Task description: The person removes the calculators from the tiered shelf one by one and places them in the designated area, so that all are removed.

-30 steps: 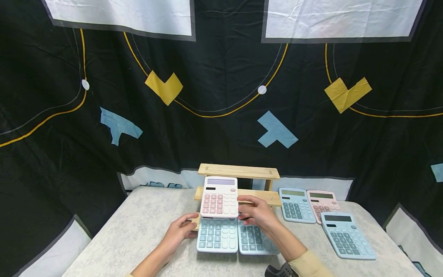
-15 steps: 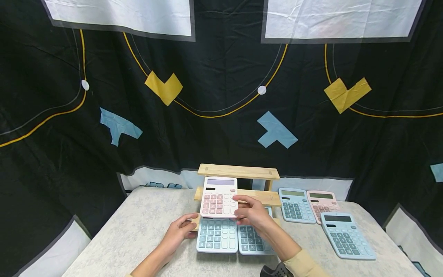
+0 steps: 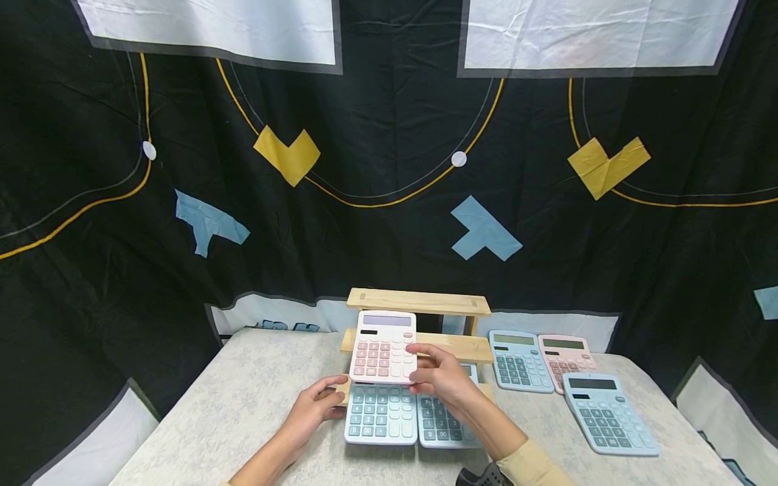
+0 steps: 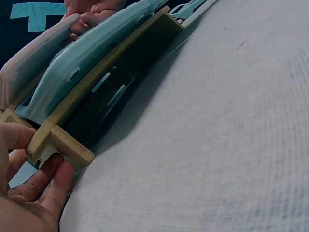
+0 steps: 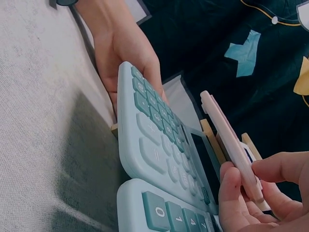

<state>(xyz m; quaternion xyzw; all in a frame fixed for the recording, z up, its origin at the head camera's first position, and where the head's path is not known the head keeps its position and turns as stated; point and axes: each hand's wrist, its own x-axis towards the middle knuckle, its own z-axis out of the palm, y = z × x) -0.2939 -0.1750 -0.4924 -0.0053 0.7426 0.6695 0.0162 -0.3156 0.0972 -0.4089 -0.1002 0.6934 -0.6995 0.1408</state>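
Note:
A white calculator with pink keys (image 3: 384, 329) leans on the middle step of a tiered wooden rack (image 3: 419, 300). My right hand (image 3: 448, 381) pinches its right edge, thumb on one face and fingers on the other in the right wrist view. Below it, a blue calculator (image 3: 381, 422) and a second blue calculator (image 3: 439, 422) lean side by side on the lowest step; my right forearm partly covers the second. My left hand (image 3: 308, 413) grips the left end of the lowest step, its fingers curled around the wooden end piece (image 4: 72, 147) in the left wrist view.
Right of the rack, a blue calculator (image 3: 521, 361) and a pink calculator (image 3: 565, 354) lie close together on the pale table (image 3: 231, 405). Another blue calculator (image 3: 608, 415) lies nearer the front. A black cloth (image 3: 389, 250) hangs behind.
My right hand has moved left from beside the pink-keyed calculator to pinch its right edge. That calculator has shifted very slightly left. The left hand holds the same place.

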